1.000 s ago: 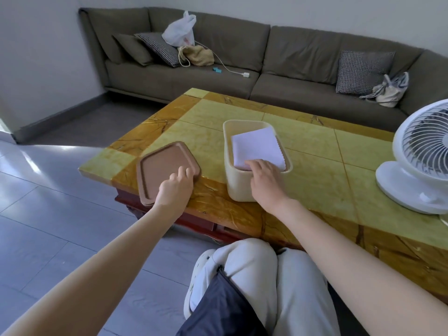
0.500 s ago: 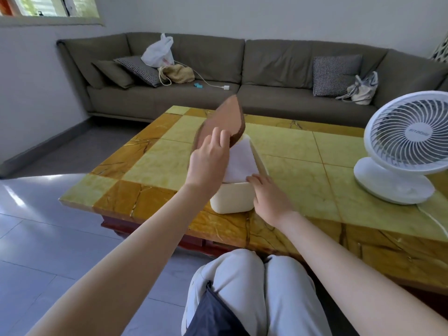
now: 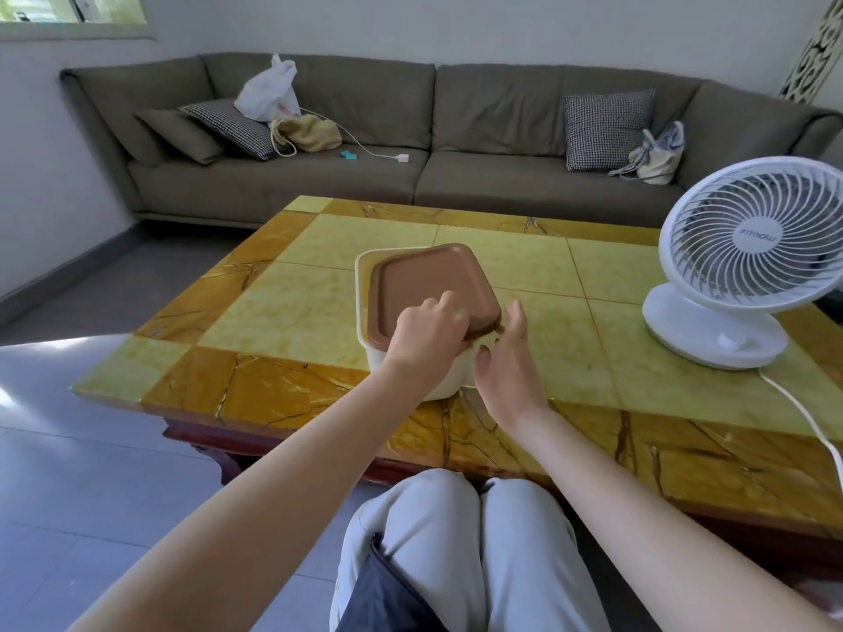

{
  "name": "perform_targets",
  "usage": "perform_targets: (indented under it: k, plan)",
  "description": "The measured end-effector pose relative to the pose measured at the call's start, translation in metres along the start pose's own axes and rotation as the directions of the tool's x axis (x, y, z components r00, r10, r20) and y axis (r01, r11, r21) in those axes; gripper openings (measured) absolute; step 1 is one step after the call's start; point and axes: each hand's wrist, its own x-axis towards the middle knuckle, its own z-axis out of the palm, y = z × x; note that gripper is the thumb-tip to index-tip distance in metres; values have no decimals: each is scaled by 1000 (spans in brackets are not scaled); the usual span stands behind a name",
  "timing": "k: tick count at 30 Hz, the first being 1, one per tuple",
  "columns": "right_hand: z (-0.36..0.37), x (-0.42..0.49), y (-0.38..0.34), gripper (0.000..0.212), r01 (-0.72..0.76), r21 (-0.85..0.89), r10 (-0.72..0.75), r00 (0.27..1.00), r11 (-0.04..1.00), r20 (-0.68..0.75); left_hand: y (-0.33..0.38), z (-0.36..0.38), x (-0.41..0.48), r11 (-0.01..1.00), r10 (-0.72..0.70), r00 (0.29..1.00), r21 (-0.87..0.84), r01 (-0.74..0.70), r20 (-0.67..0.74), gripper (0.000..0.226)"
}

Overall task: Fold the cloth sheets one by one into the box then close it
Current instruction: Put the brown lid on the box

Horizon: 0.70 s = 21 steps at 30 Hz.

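- Lid [image 3: 429, 285], brown, lay askew on the cream box [image 3: 362, 285], with the box's left rim uncovered.
- Box stood mid-surface [image 3: 296, 312].
- Left hand [image 3: 426, 335] gripped the lid's near edge, fingers curled on it.
- Right hand [image 3: 508, 362] was just beside the box's near right corner, fingers straight and holding nothing.
- Fan [image 3: 748, 262] stood well to the right.

The only lettering is one short grey brand word printed across the round hub [image 3: 761, 233] at the middle of the grille of the white fan [image 3: 711, 330], which stands well to the right of the box [image 3: 363, 289]. Its letters are too small and blurred to spell out with certainty.
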Motion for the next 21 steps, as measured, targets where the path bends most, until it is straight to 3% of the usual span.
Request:
perform_targets:
  k: [3, 6, 9, 13, 19, 21]
  plan:
    - [-1, 5, -2, 70, 95, -211, -86, 995, 973, 50, -4, 7, -6, 995, 32, 995, -101, -22, 98, 37]
    - [-1, 11, 0, 59, 75, -310, -19, 983, 948, 180, -10, 9, -11, 941, -3, 1000, -338, 9, 20, 32]
    - [-2, 17, -2, 55, 50, -308, 17, 977, 950, 213, -29, 12, -13, 924, -224, 974, -323, 204, -26, 33]
    - [1, 27, -6, 47, 65, -278, 0, 973, 958, 230, -65, 22, -22, 758, -514, 836, -354, 548, 193, 42]
    - [6, 46, -11, 54, 32, -363, 82, 952, 931, 294, -71, 30, -27, 601, -531, 787, -516, 610, 313, 40]
    - [6, 52, -10, 52, 38, -391, 96, 943, 919, 318, -69, 30, -28, 603, -546, 777, -496, 625, 315, 35]
